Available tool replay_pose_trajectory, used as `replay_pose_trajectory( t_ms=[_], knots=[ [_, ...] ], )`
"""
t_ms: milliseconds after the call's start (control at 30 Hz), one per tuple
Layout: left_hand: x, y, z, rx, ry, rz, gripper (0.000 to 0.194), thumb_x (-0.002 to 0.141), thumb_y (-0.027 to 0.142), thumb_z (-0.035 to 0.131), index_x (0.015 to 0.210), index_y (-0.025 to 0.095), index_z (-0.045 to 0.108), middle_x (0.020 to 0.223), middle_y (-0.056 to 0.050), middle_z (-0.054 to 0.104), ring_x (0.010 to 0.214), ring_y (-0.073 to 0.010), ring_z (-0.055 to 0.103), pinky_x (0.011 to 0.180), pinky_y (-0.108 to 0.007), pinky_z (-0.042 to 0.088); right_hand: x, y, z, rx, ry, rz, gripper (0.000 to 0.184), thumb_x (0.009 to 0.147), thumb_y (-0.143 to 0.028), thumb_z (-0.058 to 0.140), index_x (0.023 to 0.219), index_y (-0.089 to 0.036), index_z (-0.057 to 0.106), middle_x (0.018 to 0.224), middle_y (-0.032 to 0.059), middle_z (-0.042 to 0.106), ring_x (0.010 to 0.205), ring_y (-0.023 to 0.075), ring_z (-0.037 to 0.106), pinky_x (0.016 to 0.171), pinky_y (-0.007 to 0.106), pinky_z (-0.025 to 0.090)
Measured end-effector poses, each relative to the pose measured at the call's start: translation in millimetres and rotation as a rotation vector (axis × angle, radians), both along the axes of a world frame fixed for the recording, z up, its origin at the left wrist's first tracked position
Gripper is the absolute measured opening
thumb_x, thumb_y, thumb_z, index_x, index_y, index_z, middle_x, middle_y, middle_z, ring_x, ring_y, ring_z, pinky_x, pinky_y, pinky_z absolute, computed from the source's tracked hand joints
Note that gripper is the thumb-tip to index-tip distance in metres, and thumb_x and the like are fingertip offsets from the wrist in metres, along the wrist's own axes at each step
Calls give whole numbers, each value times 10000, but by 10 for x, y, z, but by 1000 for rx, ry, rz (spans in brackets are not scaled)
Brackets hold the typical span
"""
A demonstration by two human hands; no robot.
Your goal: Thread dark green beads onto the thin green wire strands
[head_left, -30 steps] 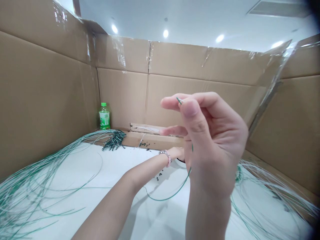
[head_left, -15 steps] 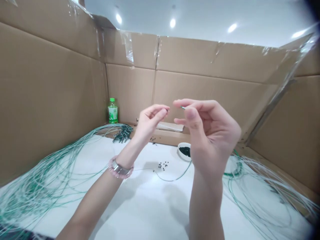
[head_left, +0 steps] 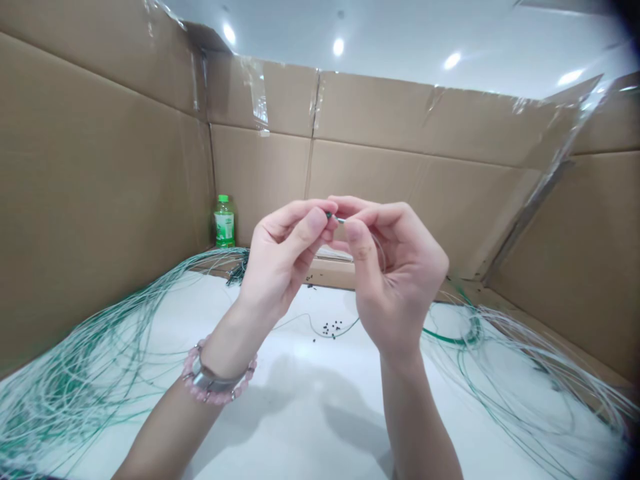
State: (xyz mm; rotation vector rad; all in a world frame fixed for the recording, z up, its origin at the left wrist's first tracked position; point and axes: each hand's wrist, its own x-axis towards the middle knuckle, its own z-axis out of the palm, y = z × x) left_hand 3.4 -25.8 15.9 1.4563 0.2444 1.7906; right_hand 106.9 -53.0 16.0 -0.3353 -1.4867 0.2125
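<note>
My left hand (head_left: pixel 285 257), with a pink beaded bracelet and a watch on its wrist, pinches a small dark bead (head_left: pixel 329 215) between thumb and fingertips. My right hand (head_left: pixel 395 273) holds the end of a thin green wire (head_left: pixel 341 220) between thumb and fingers. The wire tip meets the bead, with the fingertips of both hands almost touching. The wire's lower length is partly hidden behind my right hand, and it reappears below, curving across the white surface.
Loose green-and-white wires (head_left: pixel 85 360) spread at the left, and more (head_left: pixel 525 380) lie at the right. Black beads (head_left: pixel 333 328) are scattered on the white surface (head_left: pixel 300 420). A green-capped bottle (head_left: pixel 225 221) stands by the cardboard walls (head_left: pixel 260 180).
My left hand has moved right and up to meet my right hand, and now pinches the bead at the wire tip. The white bowl of black beads is now hidden behind my hands.
</note>
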Motion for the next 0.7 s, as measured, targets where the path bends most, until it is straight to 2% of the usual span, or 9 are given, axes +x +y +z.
replay_pose_trajectory(
  t_ms=[133,367,533,700],
  knots=[
    [-4,6,-9,3,-19,-66,192,666,418,750,736,244,710,683,44,661,606,-60,614,639,-163,557,21,-4,-11,4,-20,-30,76,866,-148,560,856,-219,585,963,6,674,933,137,666,706,235,617],
    [-25,3,-13,29,-9,-168,77,713,325,735,757,263,731,750,42,697,676,-59,645,641,-123,552,55,-22,-12,6,-21,12,71,874,-147,551,854,-206,585,940,21,676,1005,155,651,697,234,622],
    [-56,-5,-4,98,37,-123,58,737,300,716,787,276,733,801,32,705,699,-66,641,643,-134,546,90,-27,-9,27,-50,12,74,876,-142,546,863,-208,575,986,31,684,975,154,663,675,233,628],
    [-101,2,-1,208,85,-49,38,760,261,696,767,250,732,726,25,675,646,-45,612,591,-108,513,114,-54,-6,51,-105,9,76,846,-108,574,865,-182,577,1004,56,683,972,168,663,590,179,619]
  ],
)
